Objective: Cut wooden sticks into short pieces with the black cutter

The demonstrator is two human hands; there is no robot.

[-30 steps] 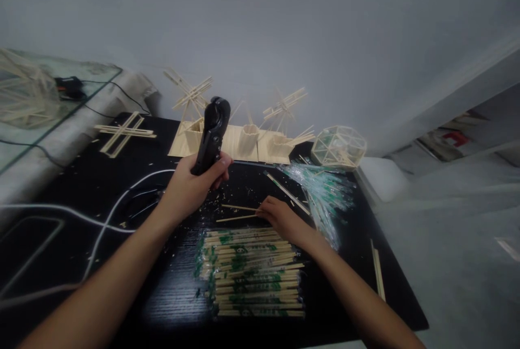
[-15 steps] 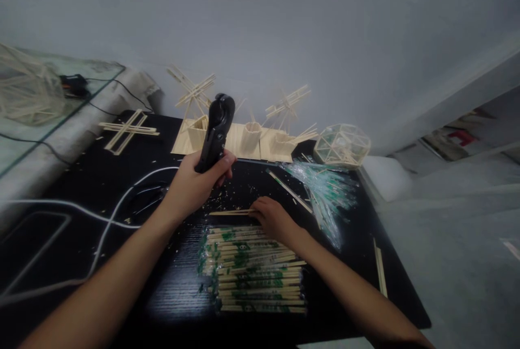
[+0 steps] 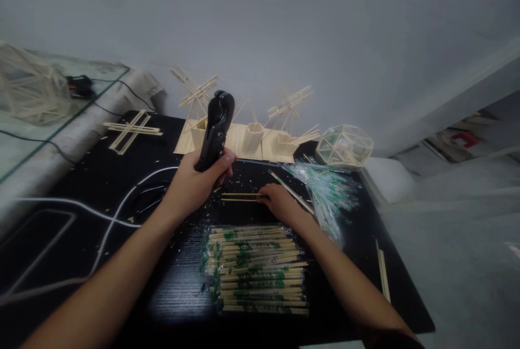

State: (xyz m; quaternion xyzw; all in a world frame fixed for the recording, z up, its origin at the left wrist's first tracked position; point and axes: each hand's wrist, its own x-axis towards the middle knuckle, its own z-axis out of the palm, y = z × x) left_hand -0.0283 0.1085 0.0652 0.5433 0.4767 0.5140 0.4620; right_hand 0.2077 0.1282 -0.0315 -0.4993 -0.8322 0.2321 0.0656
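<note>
My left hand (image 3: 203,175) is closed around a black hand cutter (image 3: 215,129) with a rounded, hooked head, held upright above the table. My right hand (image 3: 278,201) grips the right ends of two bare wooden chopsticks (image 3: 239,197). They point left, side by side with a narrow gap between them. Just below this hand lies a stack of chopsticks in clear, green-printed wrappers (image 3: 260,273). Beyond the right hand, another chopstick (image 3: 292,192) lies slantwise beside a heap of crumpled clear wrappers (image 3: 329,186).
Wooden stick models on pale boards (image 3: 249,146) stand along the wall. A stick cross (image 3: 132,131) lies at left, and a many-sided stick frame (image 3: 344,144) at right. A white cable (image 3: 116,208) loops over the black table (image 3: 170,295). Loose sticks (image 3: 382,270) rest near the right edge.
My right hand has moved up, away from the wrapped stack, and slightly right with the chopsticks. The two chopsticks now show a clearer gap. My left hand stays almost in place with the cutter.
</note>
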